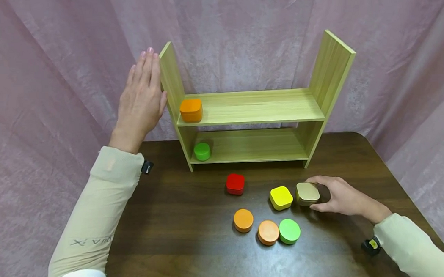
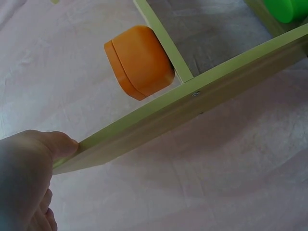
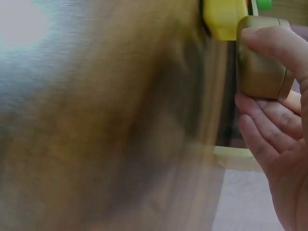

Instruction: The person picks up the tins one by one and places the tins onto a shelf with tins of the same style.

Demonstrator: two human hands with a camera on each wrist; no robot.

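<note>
A light wooden two-tier shelf stands at the back of the dark table. My left hand lies flat with straight fingers against the outside of its left upright. An orange square tin sits on the upper board and a green round tin on the lower one. At the right, my right hand grips a gold square tin on the table, thumb and fingers curled round it. A yellow square tin sits just left of the gold one.
Loose on the table lie a red square tin, two orange round tins and a green round tin. A pink curtain hangs behind and to both sides.
</note>
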